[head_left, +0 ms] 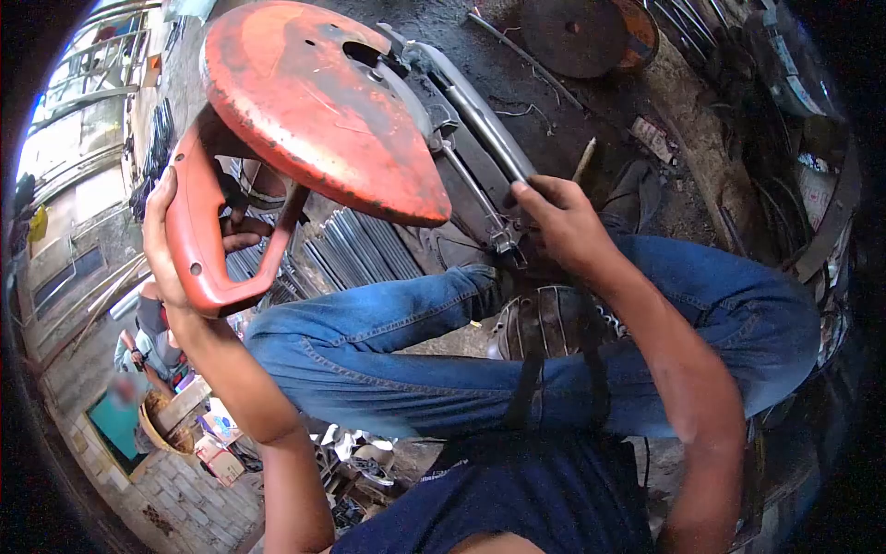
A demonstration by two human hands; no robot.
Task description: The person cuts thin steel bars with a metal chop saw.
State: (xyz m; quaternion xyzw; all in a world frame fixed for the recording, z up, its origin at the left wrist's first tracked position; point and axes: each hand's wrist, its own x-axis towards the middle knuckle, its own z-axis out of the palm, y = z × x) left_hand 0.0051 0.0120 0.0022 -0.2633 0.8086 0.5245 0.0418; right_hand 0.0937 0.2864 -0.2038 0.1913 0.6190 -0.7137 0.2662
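An orange, scuffed chop saw guard (314,111) fills the upper left of the head view. My left hand (166,245) is closed round the saw's orange D-shaped handle (201,217), its fingertips showing inside the loop. The blade is mostly hidden by the guard. On the right, my right hand (558,222) is wrapped round the near end of a shiny metal tube (494,138), which runs up and away towards the saw. Beside that tube lies the saw's clamp screw (475,194), left of my right hand.
Bundled dark metal bars (360,249) lie beyond my knee. Round discs (572,37) rest at the top. A rod (526,60) and a small box (653,138) lie on the dirty floor. Another person (152,346) is at the left, near a basket (166,425).
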